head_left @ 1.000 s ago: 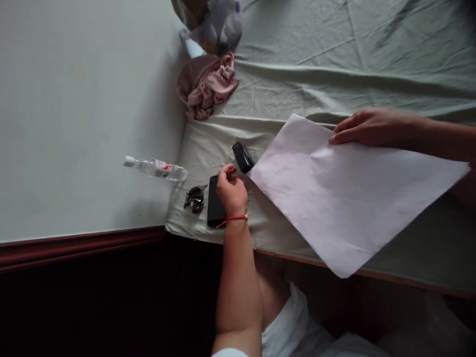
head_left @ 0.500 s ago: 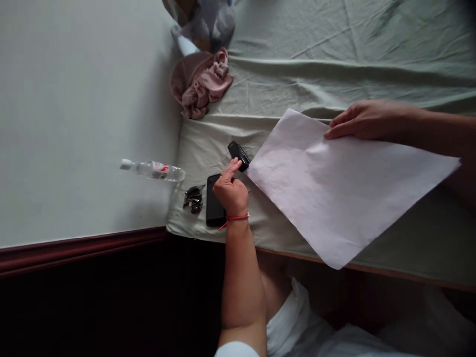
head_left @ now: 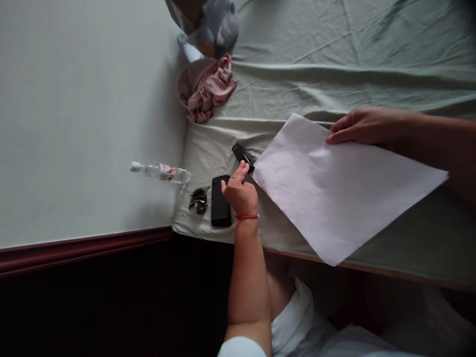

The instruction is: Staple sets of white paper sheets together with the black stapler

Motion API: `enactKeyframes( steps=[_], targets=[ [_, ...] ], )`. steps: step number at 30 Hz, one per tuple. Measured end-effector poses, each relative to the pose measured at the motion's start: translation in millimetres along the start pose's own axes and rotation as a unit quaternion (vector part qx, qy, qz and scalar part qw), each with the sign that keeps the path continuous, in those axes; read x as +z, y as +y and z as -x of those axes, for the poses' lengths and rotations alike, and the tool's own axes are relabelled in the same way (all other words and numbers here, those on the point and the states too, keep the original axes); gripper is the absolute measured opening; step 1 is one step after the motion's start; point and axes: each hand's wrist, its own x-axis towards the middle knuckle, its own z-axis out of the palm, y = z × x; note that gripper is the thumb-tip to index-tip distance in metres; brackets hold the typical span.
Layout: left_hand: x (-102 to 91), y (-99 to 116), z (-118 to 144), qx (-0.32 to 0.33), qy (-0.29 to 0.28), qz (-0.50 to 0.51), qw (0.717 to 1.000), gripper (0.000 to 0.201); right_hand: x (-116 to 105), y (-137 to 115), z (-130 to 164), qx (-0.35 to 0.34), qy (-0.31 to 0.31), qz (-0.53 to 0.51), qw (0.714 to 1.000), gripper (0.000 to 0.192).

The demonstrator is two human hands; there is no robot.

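The left hand (head_left: 241, 193) is curled into a loose fist at the near corner of the bed (head_left: 334, 74), with one finger stretched out toward the small black device (head_left: 242, 154). The fingertip touches or almost touches the near end of this device; I cannot tell which. The grip of this hand is mostly closed and holds nothing.

The small black device lies up and slightly to the right of the left hand. Its long axis runs diagonally, from upper left to lower right, and its lower right end reaches the left corner of the large white sheet of paper (head_left: 342, 193). The paper may cover a little of it.

The black phone (head_left: 220, 201) lies flat just beside the left hand, on its left side, with its long axis pointing away from the person. A bunch of keys (head_left: 198, 200) is next to the phone.

The right hand (head_left: 362, 126) rests flat on the far edge of the paper, fingers extended and pressing down, well apart from the device. So the left hand is clearly the nearer one.
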Motion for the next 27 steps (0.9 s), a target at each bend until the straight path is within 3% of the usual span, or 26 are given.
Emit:
enactKeyframes(
  steps=[6, 10, 13, 15, 17, 19, 23, 25, 27],
  targets=[
    [-2.5, -16, -14, -0.009, -0.006, 0.165, 0.986, 0.052, 3, -6, 10, 0.027, -0.047, -0.047, 0.997, 0.013],
    [-2.0, -16, -22, -0.094, 0.028, 0.277, 0.956, 0.037, 0, -1, 12, 0.028, -0.085, -0.019, 0.996, 0.009],
    [-11.9, -10, -24, -0.179, 0.056, 0.308, 0.933, 0.022, -4, 8, 8, -0.023, -0.13, -0.056, 0.99, 0.01],
    [-22.7, -6, -22, -0.209, 0.051, 0.337, 0.916, 0.01, -5, 14, 5, -0.066, -0.161, -0.08, 0.982, 0.009],
    [-32.9, -1, -17, -0.217, 0.022, 0.382, 0.898, 0.012, -4, 17, 4, -0.093, -0.17, -0.086, 0.977, 0.007],
    [-39.7, 4, -10, -0.226, -0.022, 0.436, 0.871, 0.026, 0, 16, 3, -0.103, -0.143, -0.088, 0.98, 0.005],
    [-43.2, 14, 3, -0.277, -0.102, 0.51, 0.808, 0.047, 13, 10, 6, -0.106, -0.022, -0.121, 0.987, 0.004],
    [-42.4, 18, 6, -0.291, -0.124, 0.511, 0.799, 0.049, 17, 8, 6, -0.103, 0.019, -0.138, 0.985, 0.003],
    [-40.6, 22, 8, -0.288, -0.131, 0.495, 0.809, 0.045, 18, 7, 5, -0.108, 0.04, -0.154, 0.981, 0.007]
  ],
)
